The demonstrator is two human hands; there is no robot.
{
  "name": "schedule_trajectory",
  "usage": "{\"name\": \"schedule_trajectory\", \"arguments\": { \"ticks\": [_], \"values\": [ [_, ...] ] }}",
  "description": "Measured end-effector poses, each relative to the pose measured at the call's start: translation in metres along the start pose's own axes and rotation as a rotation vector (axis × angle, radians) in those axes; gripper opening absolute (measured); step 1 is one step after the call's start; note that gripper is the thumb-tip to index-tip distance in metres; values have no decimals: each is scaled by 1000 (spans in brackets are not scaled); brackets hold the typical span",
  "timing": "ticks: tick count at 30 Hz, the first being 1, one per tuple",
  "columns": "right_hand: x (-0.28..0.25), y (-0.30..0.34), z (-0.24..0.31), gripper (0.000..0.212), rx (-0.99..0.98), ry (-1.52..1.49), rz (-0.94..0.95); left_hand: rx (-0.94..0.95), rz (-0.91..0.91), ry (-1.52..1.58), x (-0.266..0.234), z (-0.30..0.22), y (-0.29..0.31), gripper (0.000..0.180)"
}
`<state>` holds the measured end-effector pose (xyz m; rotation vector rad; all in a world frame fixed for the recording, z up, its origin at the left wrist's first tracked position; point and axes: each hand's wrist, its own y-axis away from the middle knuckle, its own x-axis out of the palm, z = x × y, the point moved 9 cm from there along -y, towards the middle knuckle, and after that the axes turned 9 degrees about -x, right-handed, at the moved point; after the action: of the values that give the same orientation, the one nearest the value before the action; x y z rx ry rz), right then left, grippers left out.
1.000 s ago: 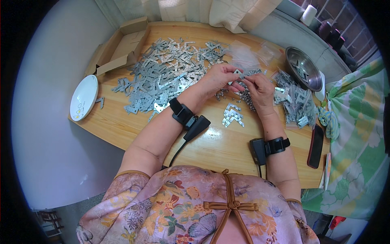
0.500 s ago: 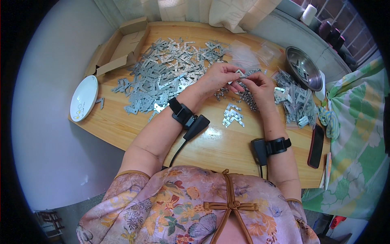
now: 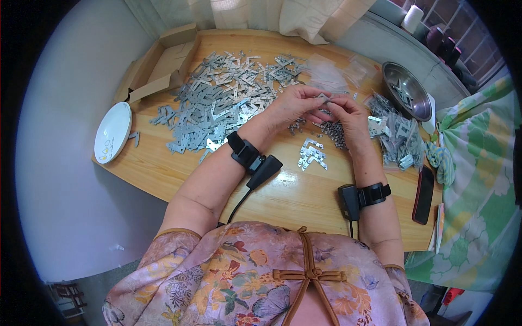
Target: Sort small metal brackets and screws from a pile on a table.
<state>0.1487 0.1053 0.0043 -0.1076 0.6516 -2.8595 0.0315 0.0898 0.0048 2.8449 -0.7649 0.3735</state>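
Note:
Held up over the far middle of the table is a small metal corner bracket (image 3: 322,98), mostly covered by fingers. My left hand (image 3: 296,104) pinches it from the left. My right hand (image 3: 348,113) meets it from the right with thumb and fingertips closed on it; whether a screw is also in the fingers is too small to tell. Below the hands lies a pile of small screws or nuts (image 3: 333,132). Nearer to me, several L-shaped brackets (image 3: 312,156) are nested together on the wood. A large heap of loose brackets (image 3: 217,103) spreads to the left.
An open cardboard box (image 3: 166,62) and a white plate (image 3: 113,133) stand at the left. On the right are a steel bowl (image 3: 406,89) with brackets, bagged brackets (image 3: 402,141) and a phone (image 3: 423,194). Clear plastic bags (image 3: 326,73) lie at the back.
The bracket has tilted between my fingertips, showing less of its bright face. My right fingers have shifted slightly around it; both arms stay almost in place.

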Motion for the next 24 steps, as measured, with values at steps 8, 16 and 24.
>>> {"name": "schedule_trajectory", "arguments": {
  "ticks": [8,16,24],
  "values": [
    [-1,1,-8,11,92,-144,-38,-62,-25,20,7,3,1,30],
    [-4,0,-7,14,59,-145,-78,-39,-31,-6,6,3,0,31],
    [-7,0,-9,13,50,-136,-76,-34,-54,44,3,8,-4,29]
  ]
}}
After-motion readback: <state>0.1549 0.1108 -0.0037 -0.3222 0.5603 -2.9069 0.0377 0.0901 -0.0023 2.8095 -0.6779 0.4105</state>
